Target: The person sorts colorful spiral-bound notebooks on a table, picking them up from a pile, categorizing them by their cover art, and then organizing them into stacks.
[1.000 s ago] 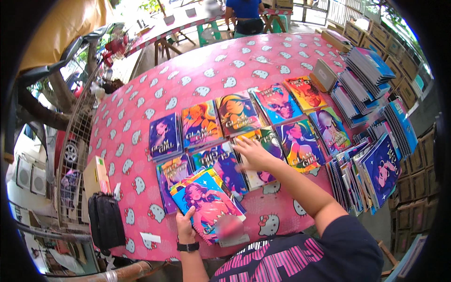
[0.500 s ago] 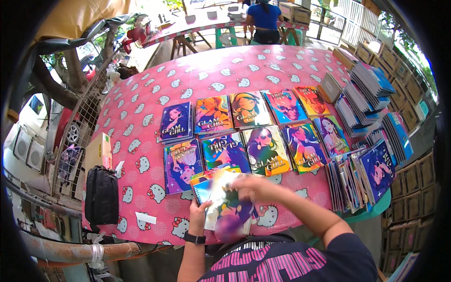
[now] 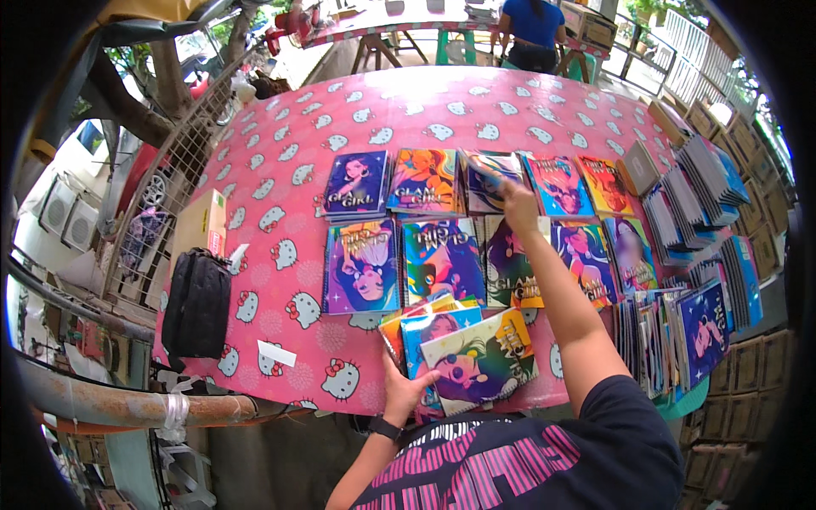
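**A:** So what's being held in the head view?

**B:** A fanned bunch of notebooks [image 3: 484, 365]. It's clamped by the left hand [image 3: 403, 395], with the thumb laid over the covers and the other fingers mostly hidden underneath. The bunch is held tilted at the near edge of the pink table [image 3: 365, 140]. A dark purple and green cover is on top, with blue and orange ones peeking out behind. A dark watch [image 3: 385, 427] is worn on that wrist.

**A:** And the right hand?

**B:** The right hand [image 3: 520, 208] is stretched over the front row, and its fingers are bent close together at the third notebook [image 3: 493, 195] of the back row, counted from the left. It's kinda blurry there, so whether that one's actually gripped can't be told.

**A:** How's the rest laid out?

**B:** Two rows of five, set side by side. The purple notebook [image 3: 361, 268] at the left end of the front row is turned upside down, and a couple of front-row covers are partly blocked by the right forearm. More spiral-bound notebooks [image 3: 701, 195] are piled up on the right. Over on the left, a black bag [image 3: 200, 303] is set near a cardboard box [image 3: 200, 223], with a white paper slip [image 3: 277, 353] lying nearby. A person in a blue top [image 3: 533, 34] can be seen by another table at the back.
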Demonstrator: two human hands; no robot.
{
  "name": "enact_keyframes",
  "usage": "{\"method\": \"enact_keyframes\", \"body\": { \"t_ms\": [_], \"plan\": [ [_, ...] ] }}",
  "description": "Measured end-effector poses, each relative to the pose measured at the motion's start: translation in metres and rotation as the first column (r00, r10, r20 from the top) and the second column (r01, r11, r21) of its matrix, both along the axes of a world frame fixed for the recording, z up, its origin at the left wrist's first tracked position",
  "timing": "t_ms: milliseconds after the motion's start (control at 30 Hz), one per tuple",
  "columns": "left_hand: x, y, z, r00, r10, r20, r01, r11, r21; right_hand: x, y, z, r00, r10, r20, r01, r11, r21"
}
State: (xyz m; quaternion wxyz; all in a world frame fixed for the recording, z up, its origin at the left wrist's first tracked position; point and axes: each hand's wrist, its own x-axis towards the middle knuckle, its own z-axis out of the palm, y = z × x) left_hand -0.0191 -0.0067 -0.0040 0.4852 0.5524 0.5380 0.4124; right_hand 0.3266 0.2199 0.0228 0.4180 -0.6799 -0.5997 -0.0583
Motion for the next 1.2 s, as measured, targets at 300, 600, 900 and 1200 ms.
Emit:
{"method": "enact_keyframes", "body": {
  "t_ms": [300, 600, 900, 1200],
  "plan": [
    [-0.044, 0.023, -0.015, 0.852, -0.014, 0.524, 0.172, 0.952, -0.255, -0.121, -0.212, 0.066, 0.793, 0.585, 0.17, -0.591, 0.806, -0.016],
    [-0.053, 0.031, 0.002, 0.896, -0.042, 0.443, 0.141, 0.971, -0.192, -0.153, -0.273, 0.035, 0.872, 0.382, -0.306, -0.434, 0.893, -0.122],
    [-0.063, 0.041, -0.015, 0.829, -0.001, 0.559, 0.169, 0.953, -0.25, -0.082, -0.257, -0.001, 0.755, 0.154, -0.637, -0.494, 0.772, -0.399],
    [-0.052, 0.029, -0.004, 0.838, 0.074, 0.54, 0.08, 0.963, -0.256, -0.154, -0.132, 0.002, 0.677, 0.688, -0.262, -0.733, 0.599, -0.322]
  ]
}}
